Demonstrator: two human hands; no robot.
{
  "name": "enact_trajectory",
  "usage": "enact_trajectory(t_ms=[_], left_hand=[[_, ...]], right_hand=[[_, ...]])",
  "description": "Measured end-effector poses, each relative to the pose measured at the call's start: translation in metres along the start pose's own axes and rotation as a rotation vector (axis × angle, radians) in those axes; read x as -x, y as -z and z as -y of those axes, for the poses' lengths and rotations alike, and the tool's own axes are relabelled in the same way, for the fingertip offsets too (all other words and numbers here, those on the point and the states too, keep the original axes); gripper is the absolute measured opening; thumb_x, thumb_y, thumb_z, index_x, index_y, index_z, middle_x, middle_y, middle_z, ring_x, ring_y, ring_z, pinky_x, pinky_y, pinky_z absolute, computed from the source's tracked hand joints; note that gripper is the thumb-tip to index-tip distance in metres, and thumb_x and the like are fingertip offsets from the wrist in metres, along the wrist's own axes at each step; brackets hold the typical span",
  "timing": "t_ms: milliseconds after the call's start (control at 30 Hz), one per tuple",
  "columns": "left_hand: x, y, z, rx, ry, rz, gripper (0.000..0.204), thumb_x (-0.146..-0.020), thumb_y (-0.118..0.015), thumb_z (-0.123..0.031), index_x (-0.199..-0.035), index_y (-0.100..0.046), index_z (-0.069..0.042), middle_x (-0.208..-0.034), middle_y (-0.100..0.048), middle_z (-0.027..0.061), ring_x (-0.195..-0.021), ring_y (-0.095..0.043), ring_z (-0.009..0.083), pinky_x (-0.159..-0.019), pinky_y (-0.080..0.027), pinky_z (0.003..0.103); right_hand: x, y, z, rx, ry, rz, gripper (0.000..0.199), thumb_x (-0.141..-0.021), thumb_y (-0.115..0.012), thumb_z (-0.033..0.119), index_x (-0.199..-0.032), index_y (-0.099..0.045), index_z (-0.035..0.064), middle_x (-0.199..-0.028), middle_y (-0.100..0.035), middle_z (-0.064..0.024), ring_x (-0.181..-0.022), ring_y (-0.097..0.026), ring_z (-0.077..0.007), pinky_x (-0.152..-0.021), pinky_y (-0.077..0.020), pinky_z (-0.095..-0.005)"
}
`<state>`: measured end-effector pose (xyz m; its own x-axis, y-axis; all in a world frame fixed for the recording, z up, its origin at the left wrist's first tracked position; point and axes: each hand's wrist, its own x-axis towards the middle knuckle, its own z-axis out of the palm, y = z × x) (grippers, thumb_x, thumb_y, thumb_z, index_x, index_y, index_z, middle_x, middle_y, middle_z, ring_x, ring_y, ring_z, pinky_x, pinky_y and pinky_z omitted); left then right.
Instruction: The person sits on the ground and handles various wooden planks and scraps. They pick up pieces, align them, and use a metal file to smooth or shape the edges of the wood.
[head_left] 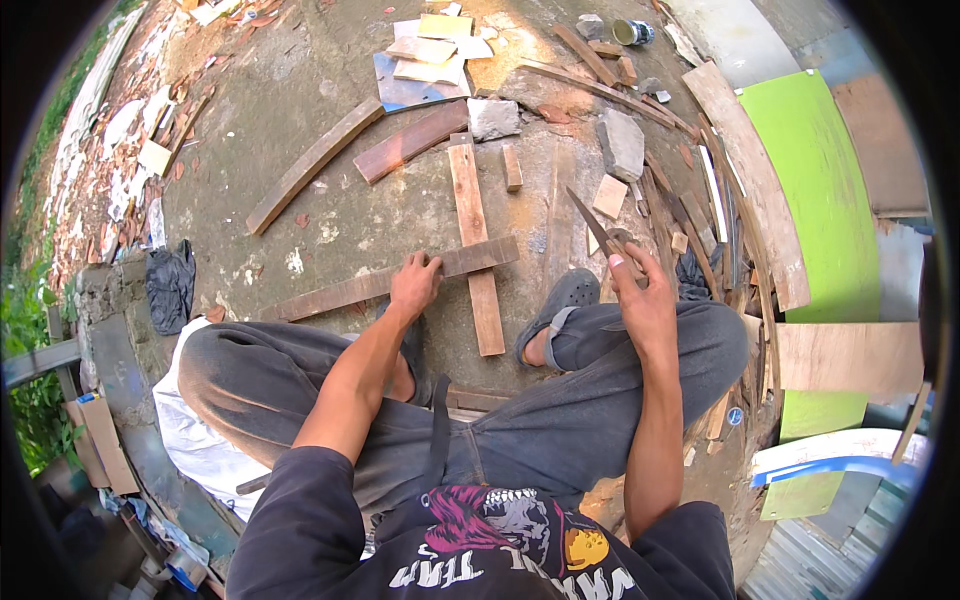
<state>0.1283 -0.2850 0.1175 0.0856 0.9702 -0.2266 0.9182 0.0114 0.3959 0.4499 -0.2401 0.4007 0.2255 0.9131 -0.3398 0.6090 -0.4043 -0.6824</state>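
Observation:
Out in front of me, a long weathered wooden plank [360, 283] lies across a shorter reddish wooden board [467, 195], and the two form a cross on the ground. My left hand [414, 284] grips the plank just left of the crossing, its fingers curled over the top. On the right, above my knee, my right hand [643, 300] is closed on a hand tool with a narrow, dark, pointed blade [586, 215]. The blade tip points up and left, apart from the plank. Its handle is mostly hidden in my fingers, so its exact kind is unclear.
Beyond the cross lie a curved-looking plank [315, 167], a reddish board [410, 143], a small wood block [513, 168] and grey stone chunks [621, 145]. Scrap wood and a tin can [633, 32] lie farther right, near a green panel [815, 180]. A concrete-block wall [120, 340] stands left.

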Motion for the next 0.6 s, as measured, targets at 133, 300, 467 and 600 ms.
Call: enact_trajectory(t_ms=[133, 300, 467, 600], left_hand=[[0.002, -0.003, 0.013, -0.014, -0.033, -0.088, 0.035, -0.092, -0.068, -0.029, -0.124, -0.06, -0.018, -0.121, -0.056, 0.0118, -0.118, -0.054, 0.0344, -0.093, -0.05, 0.05], [-0.006, 0.0, 0.019, 0.057, -0.033, -0.039, 0.033, -0.091, -0.069, -0.033, -0.119, -0.063, -0.016, -0.12, -0.057, 0.0114, -0.12, -0.053, 0.034, -0.098, -0.046, 0.052], [-0.056, 0.035, 0.056, 0.102, -0.064, 0.164, 0.039, -0.098, -0.058, -0.044, -0.119, -0.067, -0.012, -0.12, -0.064, 0.0177, -0.116, -0.061, 0.0361, -0.097, -0.05, 0.048], [-0.127, 0.059, 0.097, -0.034, 0.227, 0.109, 0.045, -0.096, -0.061, -0.044, -0.13, -0.063, -0.015, -0.135, -0.059, 0.0153, -0.127, -0.056, 0.034, -0.104, -0.048, 0.049]], right_hand=[[-0.004, -0.011, -0.012, 0.074, 0.055, 0.067, 0.056, -0.094, -0.069, 0.038, -0.133, -0.062, -0.0021, -0.126, -0.068, -0.0233, -0.12, -0.064, -0.0313, -0.103, -0.0469, -0.0368], [0.001, -0.019, -0.008, 0.062, 0.134, 0.084, 0.051, -0.095, -0.067, 0.032, -0.132, -0.061, -0.0025, -0.125, -0.068, -0.0236, -0.117, -0.066, -0.0324, -0.101, -0.0482, -0.0383], [-0.034, -0.05, 0.013, 0.296, 0.272, 0.088, 0.05, -0.096, -0.061, 0.023, -0.138, -0.055, -0.0024, -0.115, -0.07, -0.0248, -0.105, -0.069, -0.0353, -0.093, -0.0507, -0.0428], [-0.06, -0.121, -0.016, 0.662, 0.346, 0.166, 0.053, -0.095, -0.058, 0.019, -0.143, -0.049, -0.0009, -0.109, -0.067, -0.0245, -0.096, -0.065, -0.0399, -0.084, -0.0504, -0.0495]])
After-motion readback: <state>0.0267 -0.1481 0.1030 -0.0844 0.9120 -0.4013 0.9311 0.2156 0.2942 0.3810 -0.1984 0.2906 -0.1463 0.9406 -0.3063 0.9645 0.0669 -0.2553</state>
